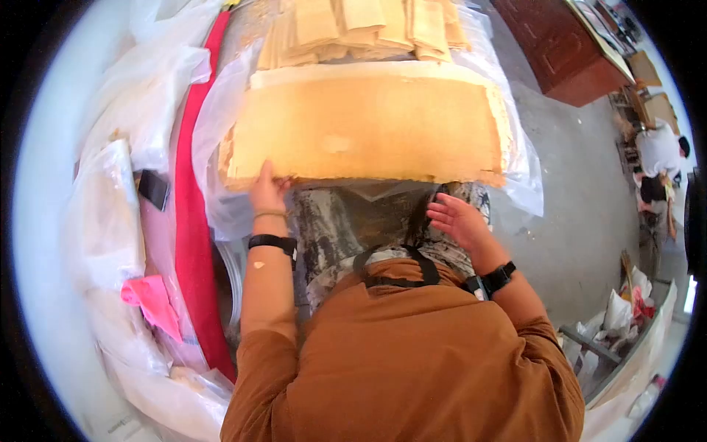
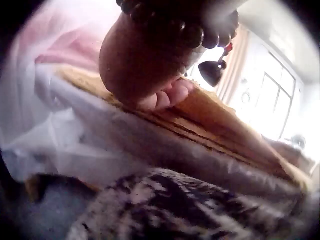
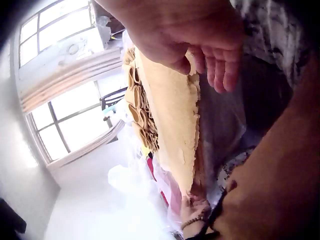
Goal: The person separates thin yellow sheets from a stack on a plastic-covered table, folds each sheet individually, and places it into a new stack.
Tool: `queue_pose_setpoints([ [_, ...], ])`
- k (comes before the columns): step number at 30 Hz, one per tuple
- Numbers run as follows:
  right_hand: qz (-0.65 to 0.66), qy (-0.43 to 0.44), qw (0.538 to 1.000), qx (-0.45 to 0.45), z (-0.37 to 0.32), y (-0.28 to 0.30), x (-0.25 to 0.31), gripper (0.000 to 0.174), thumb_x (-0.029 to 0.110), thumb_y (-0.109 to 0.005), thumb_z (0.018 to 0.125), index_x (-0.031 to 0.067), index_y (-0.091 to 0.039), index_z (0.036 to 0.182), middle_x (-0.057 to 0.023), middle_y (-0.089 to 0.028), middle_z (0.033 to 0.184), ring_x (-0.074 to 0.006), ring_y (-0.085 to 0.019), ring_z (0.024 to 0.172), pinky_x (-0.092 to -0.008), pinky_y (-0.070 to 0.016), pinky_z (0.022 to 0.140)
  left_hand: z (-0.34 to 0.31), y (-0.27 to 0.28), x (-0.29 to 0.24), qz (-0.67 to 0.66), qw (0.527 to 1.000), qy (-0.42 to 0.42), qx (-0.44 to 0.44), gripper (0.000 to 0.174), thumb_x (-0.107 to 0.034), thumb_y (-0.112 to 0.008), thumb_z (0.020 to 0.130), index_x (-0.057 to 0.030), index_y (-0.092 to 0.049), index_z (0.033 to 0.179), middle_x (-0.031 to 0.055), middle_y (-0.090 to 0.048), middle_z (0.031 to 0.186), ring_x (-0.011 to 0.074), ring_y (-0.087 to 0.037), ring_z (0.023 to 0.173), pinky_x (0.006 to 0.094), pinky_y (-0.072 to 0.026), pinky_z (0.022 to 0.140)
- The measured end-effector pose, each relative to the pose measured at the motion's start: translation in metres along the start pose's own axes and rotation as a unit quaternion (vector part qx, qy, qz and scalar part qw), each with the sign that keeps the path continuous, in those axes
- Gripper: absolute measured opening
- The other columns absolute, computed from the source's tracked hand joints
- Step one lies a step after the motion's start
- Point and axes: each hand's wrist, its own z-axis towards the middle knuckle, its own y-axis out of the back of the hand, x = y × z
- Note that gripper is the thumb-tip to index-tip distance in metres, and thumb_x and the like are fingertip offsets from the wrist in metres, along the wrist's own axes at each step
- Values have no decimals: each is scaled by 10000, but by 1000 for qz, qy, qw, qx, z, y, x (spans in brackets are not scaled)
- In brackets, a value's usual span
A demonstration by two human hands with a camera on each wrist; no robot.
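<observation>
A broad, thin yellow sheet [image 1: 368, 125] with ragged edges lies on a layered stack in front of the person. My left hand [image 1: 269, 193] is at its near left edge, pinching the sheet there. In the left wrist view, the curled fingers [image 2: 172, 96] are at the edge, over dark-edged layers [image 2: 200, 137]. My right hand [image 1: 460, 221] hangs just short of the near right edge, fingers loosely extended and holding nothing. The right wrist view shows its fingertips [image 3: 230, 75] beside the ragged sheet border.
Folded yellow sheets [image 1: 361, 29] are piled behind the stack. Clear plastic film [image 1: 526, 188] spreads under it. To the left run a red strip [image 1: 193, 184], a phone [image 1: 153, 190] and a pink cloth [image 1: 153, 300]. Another person [image 1: 658, 151] is at far right, past a reddish-brown cabinet [image 1: 567, 66].
</observation>
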Motion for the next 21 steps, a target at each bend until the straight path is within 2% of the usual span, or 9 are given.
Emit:
queue_pose_setpoints([
  [1,29,-3,1000,3,2,-1,0,581,274,-551,989,-2,-350,1460,-229,-526,1353,-319,-573,1187,-432,-500,977,6,1,3,-9,1000,14,-6,272,-307,-679,907,-74,-609,1030,61,-674,829,181,-647,669,281,-508,547],
  [2,53,-8,998,16,4,0,1,677,284,-540,996,3,-208,1515,-252,-374,1481,-346,-462,1311,-443,-441,1052,8,4,8,-15,999,29,-14,271,-310,-689,902,-78,-613,1021,52,-668,827,175,-639,681,286,-513,570],
  [3,87,-5,996,24,7,2,0,695,289,-540,996,3,-183,1520,-255,-340,1498,-350,-437,1330,-443,-427,1066,8,7,11,-20,999,45,-22,271,-313,-698,897,-82,-617,1013,43,-662,824,169,-632,693,292,-518,592],
  [6,180,14,983,42,21,13,-8,743,297,-539,995,3,-112,1527,-258,-215,1554,-368,-319,1408,-461,-358,1127,-3,1,9,-81,995,-43,23,272,-306,-715,886,-76,-621,996,43,-651,804,168,-626,688,290,-523,596],
  [9,210,33,976,34,25,9,-6,729,292,-548,990,-4,-138,1515,-259,-226,1549,-378,-309,1411,-478,-354,1130,-3,-2,7,-6,1000,-10,25,281,-310,-691,888,-88,-607,1040,50,-660,844,168,-632,692,288,-511,590],
  [13,261,54,963,24,34,12,-6,706,272,-564,980,2,-166,1497,-249,-235,1546,-379,-324,1398,-484,-354,1125,-27,-14,6,59,995,49,66,250,-308,-683,903,-83,-611,988,46,-634,813,192,-641,703,293,-514,593],
  [16,292,75,953,-2,37,19,2,678,261,-570,975,2,-203,1483,-254,-265,1530,-366,-328,1396,-486,-352,1126,-6,-10,8,-24,995,-25,91,237,-271,-690,909,-78,-610,1022,55,-655,849,189,-638,681,285,-513,558],
  [19,233,92,968,8,35,20,5,480,284,-596,961,12,-427,1319,-204,-415,1451,-346,-418,1344,-485,-404,1080,10,4,15,55,991,63,108,233,-271,-676,919,-77,-608,1026,53,-659,844,197,-662,710,280,-506,554],
  [21,212,64,974,-35,30,6,11,449,289,-618,951,26,-461,1279,-178,-491,1369,-320,-499,1257,-462,-457,1016,-18,-7,9,143,987,68,36,242,-279,-671,921,-73,-608,1032,68,-668,846,206,-682,750,276,-507,562],
])
